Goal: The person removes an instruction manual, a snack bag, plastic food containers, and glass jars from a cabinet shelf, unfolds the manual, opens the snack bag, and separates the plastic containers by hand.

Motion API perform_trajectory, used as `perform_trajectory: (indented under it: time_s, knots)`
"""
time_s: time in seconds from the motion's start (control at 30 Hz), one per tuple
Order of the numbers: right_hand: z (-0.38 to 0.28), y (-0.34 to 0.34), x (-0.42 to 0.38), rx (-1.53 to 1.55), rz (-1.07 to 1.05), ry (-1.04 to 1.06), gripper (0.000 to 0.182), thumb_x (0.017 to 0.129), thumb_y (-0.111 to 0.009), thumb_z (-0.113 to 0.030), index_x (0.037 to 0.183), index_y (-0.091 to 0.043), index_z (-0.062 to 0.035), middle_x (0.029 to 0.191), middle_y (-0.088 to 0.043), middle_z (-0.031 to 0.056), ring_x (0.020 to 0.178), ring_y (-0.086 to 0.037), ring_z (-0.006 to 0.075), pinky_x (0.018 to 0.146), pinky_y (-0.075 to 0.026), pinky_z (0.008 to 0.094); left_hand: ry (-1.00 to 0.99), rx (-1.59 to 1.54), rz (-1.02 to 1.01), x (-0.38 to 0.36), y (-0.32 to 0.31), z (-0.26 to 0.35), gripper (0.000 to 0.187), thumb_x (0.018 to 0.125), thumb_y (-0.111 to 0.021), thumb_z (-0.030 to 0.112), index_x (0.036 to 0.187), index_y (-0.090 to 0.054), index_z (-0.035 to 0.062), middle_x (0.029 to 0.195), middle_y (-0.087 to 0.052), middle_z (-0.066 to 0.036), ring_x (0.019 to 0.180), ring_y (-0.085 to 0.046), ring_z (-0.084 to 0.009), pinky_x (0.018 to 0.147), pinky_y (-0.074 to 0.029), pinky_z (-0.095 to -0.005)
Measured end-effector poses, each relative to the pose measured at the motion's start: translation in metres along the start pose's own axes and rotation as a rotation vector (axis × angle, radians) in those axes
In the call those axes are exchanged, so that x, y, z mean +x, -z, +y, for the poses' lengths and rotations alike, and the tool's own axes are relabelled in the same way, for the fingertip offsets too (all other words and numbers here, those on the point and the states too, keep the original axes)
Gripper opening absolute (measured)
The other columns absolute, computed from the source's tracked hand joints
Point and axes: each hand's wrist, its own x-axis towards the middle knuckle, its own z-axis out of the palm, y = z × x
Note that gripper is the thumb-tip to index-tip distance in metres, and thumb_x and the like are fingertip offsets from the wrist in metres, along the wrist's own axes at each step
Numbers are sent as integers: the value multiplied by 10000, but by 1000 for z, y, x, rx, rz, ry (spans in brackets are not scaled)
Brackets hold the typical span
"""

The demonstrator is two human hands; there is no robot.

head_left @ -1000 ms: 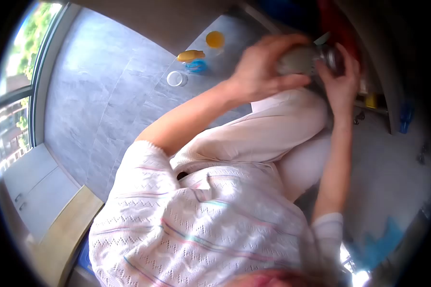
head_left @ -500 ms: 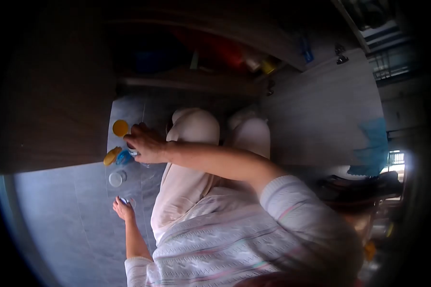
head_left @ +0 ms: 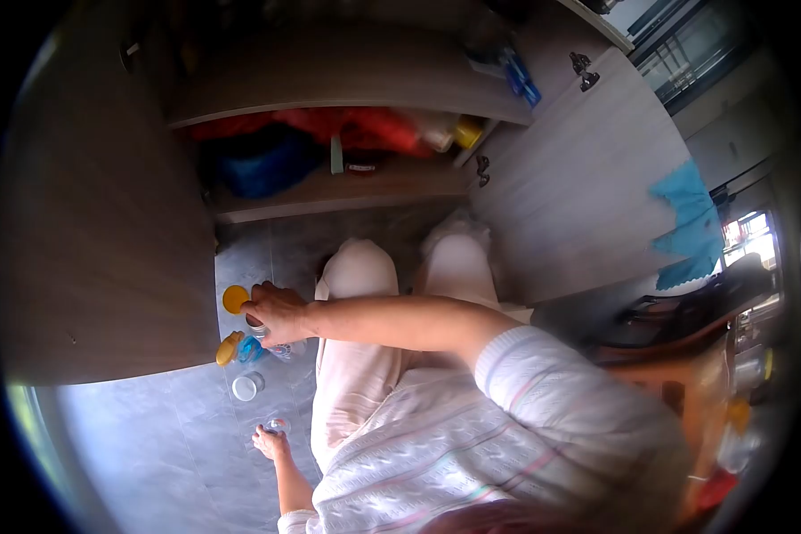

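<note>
My right hand (head_left: 280, 316) reaches across in front of my knees, its fingers closed on a clear jar (head_left: 257, 328) low over the grey floor. Beside these fingers is a round yellow lid (head_left: 236, 299), seen from above. A yellow-lidded container (head_left: 229, 348) and something bright blue (head_left: 250, 349) lie close together just below that hand. Nearer to me stands a round container with a white rim (head_left: 248, 385). My left hand (head_left: 269, 441) is curled at the side of a small clear container (head_left: 279, 425) and grips it.
An open cupboard with red and blue bundles (head_left: 271, 165) on its lower shelf (head_left: 338, 191) is before me. Its doors stand open at left (head_left: 98, 240) and right (head_left: 578, 187). A teal cloth (head_left: 685, 227) hangs on the right door. A brown chair (head_left: 663, 374) is behind at right.
The view has tilted up, so more of the cupboard shows and the hands sit lower in the picture. Both hands stay near the same containers; the clear container at my left hand shows more plainly.
</note>
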Motion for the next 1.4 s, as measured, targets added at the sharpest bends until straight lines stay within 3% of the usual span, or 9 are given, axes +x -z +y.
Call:
perform_trajectory:
  time_s: [0.17, 0.27, 0.43, 0.67, 0.9, 1.07, 1.2, 1.33, 1.4]
  knots:
    - [4, -3, 2, 7, 5, 13, 430, 575, -755, -218, 921, -542, -78, 980, -495, 104, 954, -483, 264, 767, -452, 360, -3, 39, -9, -17, 38, 29, 730, 584, -735, 201, 1235, -417, 112, 1211, -417, -122, 1127, -401, -293, 895, -402, -388]
    - [11, -11, 9, -4, -14, 26, 443, 566, -762, -228, 919, -544, -73, 975, -501, 111, 943, -494, 256, 765, -455, 355, -480, -409, 26, -5, 56, 41, 814, 583, -745, 232, 1284, -364, 73, 1200, -445, -161, 1106, -431, -338, 892, -373, -456]
    - [3, -3, 6, 76, -96, 69, 473, 549, -759, -244, 924, -545, -53, 933, -524, 118, 889, -519, 262, 759, -456, 351, -933, -856, 119, -80, 177, 186, 866, 596, -752, 234, 1312, -312, 26, 1202, -460, -187, 1083, -471, -313, 882, -388, -380]
    - [18, -22, 19, 115, -105, 166, 559, 573, -732, -317, 1003, -554, -7, 900, -599, 169, 865, -585, 308, 764, -472, 359, -894, -847, 83, -64, 177, 209, 818, 585, -714, 139, 1294, -324, 21, 1098, -539, -179, 987, -543, -289, 829, -427, -354]
    - [31, -38, 31, 185, -6, 197, 466, 633, -708, -294, 1002, -583, -37, 914, -605, 155, 865, -590, 300, 750, -473, 368, -950, -383, 288, -16, 77, 152, 704, 506, -757, 152, 1146, -485, 37, 1050, -531, -135, 960, -508, -309, 834, -411, -397]
    - [24, -10, 11, 155, -40, 150, 432, 647, -694, -244, 1004, -563, -40, 928, -583, 133, 911, -561, 286, 786, -455, 356, -832, 38, 319, -3, 20, 127, 247, 748, -521, 107, 990, -569, 107, 964, -576, -75, 913, -511, -280, 812, -394, -385]
    - [40, -27, 23, 127, 11, 105, 387, 659, -701, -269, 973, -597, -67, 920, -607, 131, 877, -582, 293, 762, -463, 361, -811, 21, 336, 32, -31, 105, 233, 796, -439, 82, 948, -602, 149, 938, -579, -78, 907, -514, -250, 835, -384, -368]
    - [31, -6, 9, 111, -53, 66, 359, 712, -659, -235, 1017, -584, -60, 976, -590, 121, 904, -574, 260, 794, -453, 344, -537, 247, -122, 0, 12, 116, 292, 730, -553, 91, 1018, -584, 52, 1130, -507, -115, 1064, -465, -251, 903, -386, -350]
    - [16, 19, -6, 82, -122, 66, 356, 820, -568, -244, 1088, -555, -11, 1029, -576, 130, 921, -571, 248, 827, -447, 363, -531, 194, -23, 4, 1, 102, 233, 780, -467, 122, 925, -639, 182, 1079, -521, -111, 1010, -480, -283, 860, -416, -362]
